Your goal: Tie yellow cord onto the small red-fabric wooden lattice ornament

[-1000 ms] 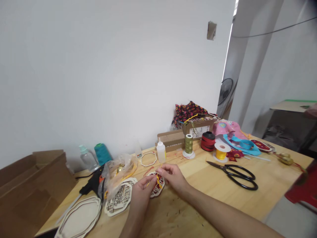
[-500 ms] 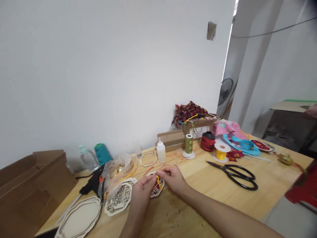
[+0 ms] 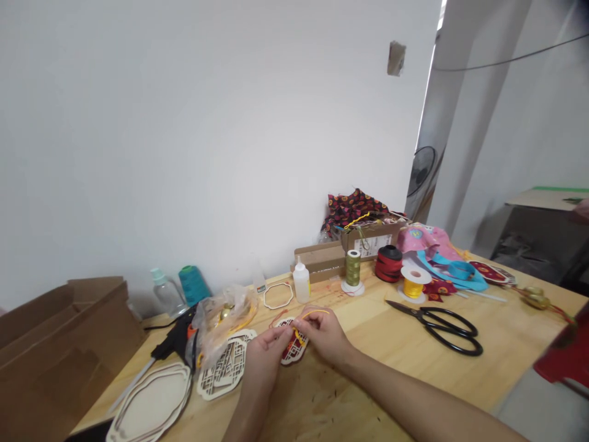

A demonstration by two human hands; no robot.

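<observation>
Both hands meet over a small wooden lattice ornament (image 3: 294,352) with a red backing, near the front middle of the table. My left hand (image 3: 269,350) pinches yellow cord (image 3: 316,311) from the left side, thumb against fingertip. From the right, my right hand (image 3: 322,334) pinches the same cord, and a loose length of it arches over the knuckles. A twisted or looped part of the cord lies over the ornament's face, just below the fingertips. Whether the fingers also grip the ornament's edge is hidden.
Black-handled scissors (image 3: 448,326) lie to the right, near a yellow cord spool (image 3: 413,282). Behind my hands stand a white glue bottle (image 3: 302,282) and a green thread spool (image 3: 353,269). Wooden lattice panels (image 3: 221,371), a glue gun (image 3: 172,337) and a cardboard box (image 3: 69,350) occupy the left.
The whole view has shifted slightly. My hands stay pinched together over the ornament, with the fingertips and the yellow cord moved only a little.
</observation>
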